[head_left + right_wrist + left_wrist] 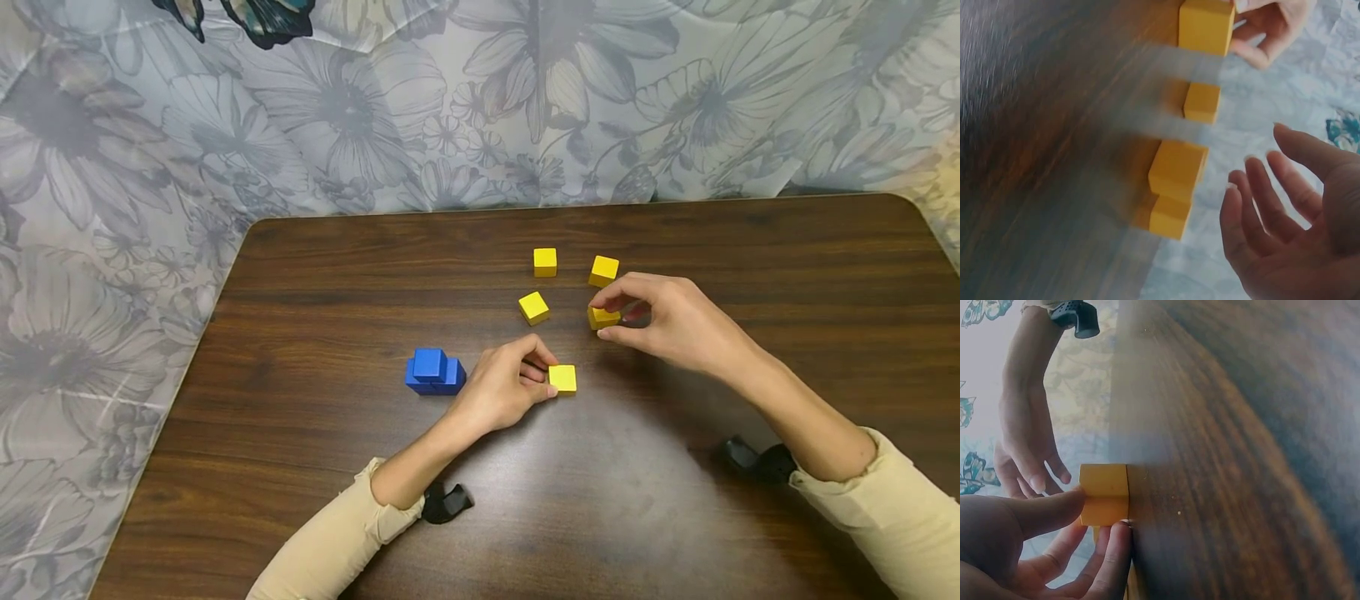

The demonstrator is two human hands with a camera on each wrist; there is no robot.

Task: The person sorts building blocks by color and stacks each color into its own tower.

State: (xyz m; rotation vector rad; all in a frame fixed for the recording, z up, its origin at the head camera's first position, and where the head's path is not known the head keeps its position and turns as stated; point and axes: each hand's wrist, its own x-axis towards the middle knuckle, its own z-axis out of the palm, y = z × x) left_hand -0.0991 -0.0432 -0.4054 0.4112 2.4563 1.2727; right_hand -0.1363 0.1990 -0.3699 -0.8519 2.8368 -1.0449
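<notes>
So, left hand (pixel 501 385) has a yellow cube (pixel 562 379) pinched between thumb and fingers on the brown table (pixel 262 333). Right hand (pixel 660 321) is loosely spread near a second cube (pixel 602 320), gripping nothing. Three more cubes (pixel 545 263) sit farther back; stacked blue blocks (pixel 430 365) are just beside the left hand.

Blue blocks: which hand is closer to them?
Left. The left hand is just right of the blue blocks; the right hand is farther right, at a yellow block.
</notes>
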